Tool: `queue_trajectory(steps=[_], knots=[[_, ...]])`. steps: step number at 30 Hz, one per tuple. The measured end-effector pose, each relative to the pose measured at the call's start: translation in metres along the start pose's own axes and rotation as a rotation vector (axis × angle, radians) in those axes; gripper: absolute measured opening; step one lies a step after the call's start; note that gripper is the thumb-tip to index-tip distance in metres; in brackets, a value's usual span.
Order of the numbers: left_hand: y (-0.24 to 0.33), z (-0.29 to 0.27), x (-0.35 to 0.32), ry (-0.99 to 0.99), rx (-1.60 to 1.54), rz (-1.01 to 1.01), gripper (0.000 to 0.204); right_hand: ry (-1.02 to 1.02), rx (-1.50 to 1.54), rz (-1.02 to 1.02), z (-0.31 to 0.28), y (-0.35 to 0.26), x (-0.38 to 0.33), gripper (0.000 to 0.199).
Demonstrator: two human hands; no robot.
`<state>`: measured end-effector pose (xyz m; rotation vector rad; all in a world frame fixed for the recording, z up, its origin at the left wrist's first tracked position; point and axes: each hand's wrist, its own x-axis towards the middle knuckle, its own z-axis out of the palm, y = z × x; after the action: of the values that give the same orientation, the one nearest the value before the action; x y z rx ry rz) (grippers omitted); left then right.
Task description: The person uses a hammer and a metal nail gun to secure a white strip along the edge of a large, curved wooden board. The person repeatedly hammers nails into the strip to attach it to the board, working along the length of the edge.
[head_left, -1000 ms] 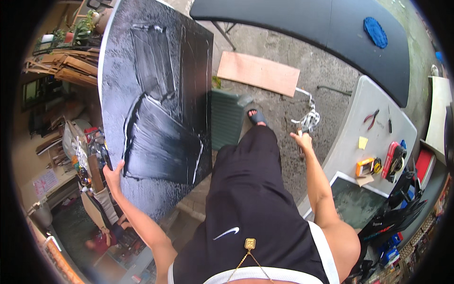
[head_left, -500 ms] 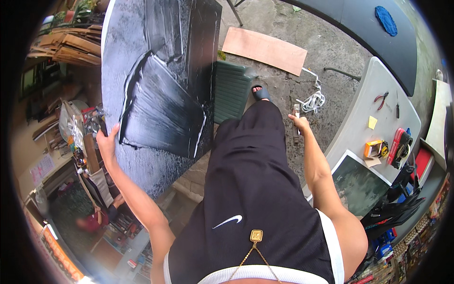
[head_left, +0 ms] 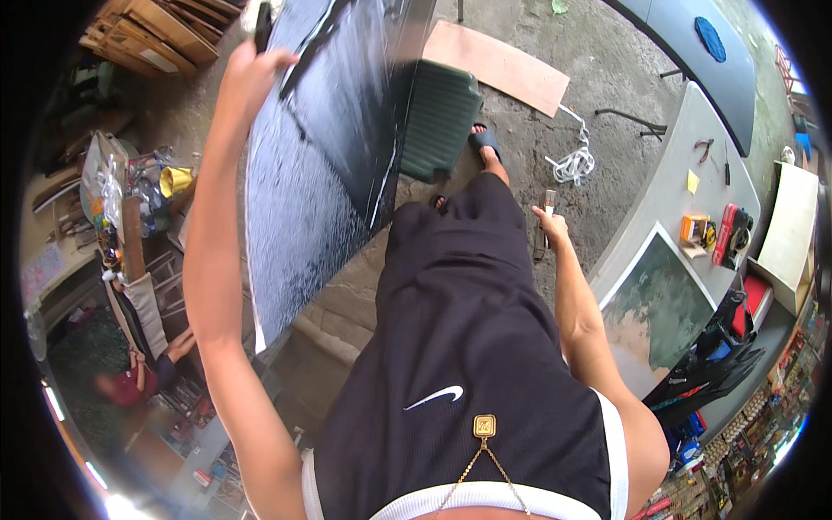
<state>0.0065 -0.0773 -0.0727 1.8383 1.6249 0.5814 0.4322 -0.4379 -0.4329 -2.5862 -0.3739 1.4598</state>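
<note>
My left hand (head_left: 247,78) is closed on the left edge of a large painted canvas (head_left: 303,208) in black, white and grey strokes. The thumb lies over its face, and the fingers behind are partly hidden. A slim black object (head_left: 263,28) sticks up by that hand; its kind is unclear. Low at my right side, my right hand (head_left: 552,227) is closed around what looks like a flat paintbrush (head_left: 549,201), held upright. Just beyond the canvas's right edge stands a dark green ribbed plastic chair (head_left: 440,121).
A thin wooden board (head_left: 498,65) and a coiled white cord (head_left: 574,165) lie on the concrete floor. On the right, a grey table (head_left: 637,208) bears pliers (head_left: 702,151), a screwdriver and a dark painting (head_left: 663,303). Shelves crowd the left, where another person (head_left: 134,381) sits.
The canvas has turned and tilted with my left hand on its edge, and that hand has gone up and to the right. My right hand stays low with the brush.
</note>
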Motion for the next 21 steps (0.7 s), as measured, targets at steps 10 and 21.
queue_trajectory(steps=[10,21], knots=[[0.045,0.030,-0.006,0.221,0.322,0.032,0.037,-0.078,-0.092,0.114,0.064,0.151,-0.074,0.053],[0.023,0.026,0.006,0.183,0.223,0.120,0.033,-0.052,-0.107,0.022,0.059,0.177,-0.066,0.057]])
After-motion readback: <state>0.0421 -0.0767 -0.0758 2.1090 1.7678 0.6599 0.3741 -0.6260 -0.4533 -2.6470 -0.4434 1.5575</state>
